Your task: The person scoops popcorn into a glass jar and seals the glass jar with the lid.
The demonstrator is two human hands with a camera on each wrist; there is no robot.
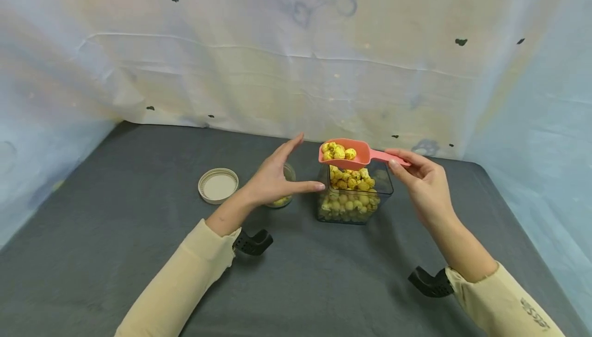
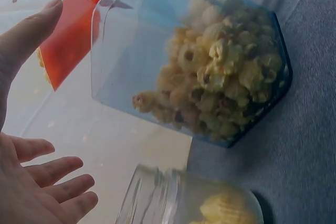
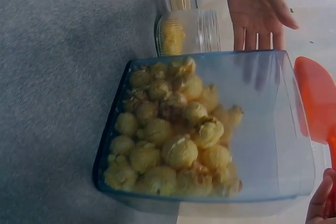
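With our right hand (image 1: 425, 185) we pinch the handle of a coral scoop (image 1: 363, 158) between thumb and fingers, holding its bowl just above the open box. Our left hand (image 1: 273, 175) holds nothing: its thumb stands wide of the fingers, near the mouth of the glass jar (image 2: 181, 200) and seemingly not touching it. A few pieces of popcorn (image 1: 339, 152) lie in the scoop, so we judge the step in hand to be carrying a scoopful from box to jar. The next move seems to call for steadying the jar with our left hand, bringing the scoop over its mouth level, then tipping slowly so nothing spills. The clear box (image 3: 262, 129) stands upright on the dark worktop (image 1: 139, 255), more popcorn heaped inside. The jar stands just left of it, some yellow food at its bottom, and the pale lid (image 1: 218, 185) lies further left.
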